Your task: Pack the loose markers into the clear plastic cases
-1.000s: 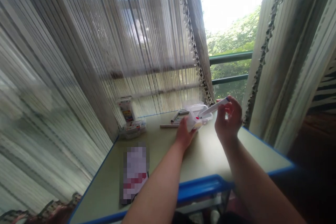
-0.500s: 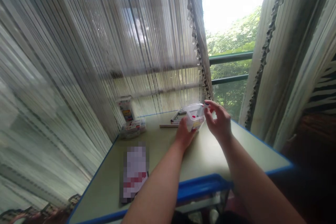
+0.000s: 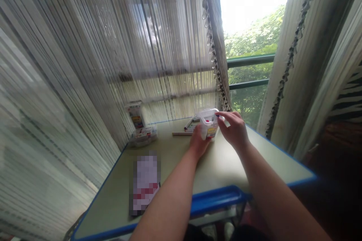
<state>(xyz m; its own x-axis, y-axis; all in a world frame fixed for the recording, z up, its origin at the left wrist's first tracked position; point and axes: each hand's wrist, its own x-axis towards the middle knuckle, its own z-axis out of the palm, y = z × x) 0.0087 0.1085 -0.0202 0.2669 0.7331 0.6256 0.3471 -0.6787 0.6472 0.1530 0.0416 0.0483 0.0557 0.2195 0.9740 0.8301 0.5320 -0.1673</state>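
Observation:
A small clear plastic tub [image 3: 208, 125] stands upright on the beige table [image 3: 175, 169], near its far edge. My left hand [image 3: 198, 144] grips the tub from the near side. My right hand [image 3: 233, 130] is at the tub's rim with its fingers pinched round the tip of a white marker [image 3: 219, 117], most of which is down inside the tub. Several more markers [image 3: 186, 128] lie flat on the table just left of the tub.
A small printed box [image 3: 135, 115] stands over a clear case [image 3: 143, 135] at the back left. A blurred flat object [image 3: 144, 183] lies near the front edge. Striped curtains hang close on the left and right, around a railed window.
My right hand brought the white marker from up in the air down into the tub. My left hand tipped the tub from leaning to upright.

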